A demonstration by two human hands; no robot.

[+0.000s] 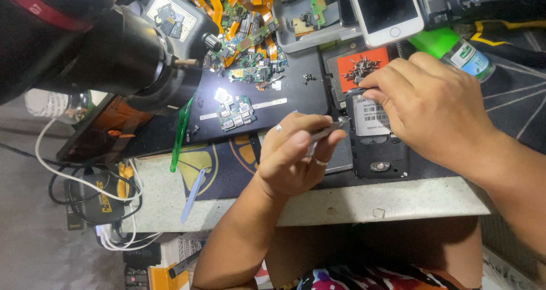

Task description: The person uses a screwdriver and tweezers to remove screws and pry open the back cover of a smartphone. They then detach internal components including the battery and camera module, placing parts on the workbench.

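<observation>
My left hand grips metal tweezers, their tip touching the top left corner of a black phone that lies opened, back up, on the dark work mat. My right hand rests on the phone's upper part, fingertips pressing near its top edge over a white label. A ring shows on a left finger.
A microscope looms at upper left over a small green circuit board. An orange pad with screws, a white phone, a tray of parts, a green bottle, green tweezers and a blue pry tool surround the mat.
</observation>
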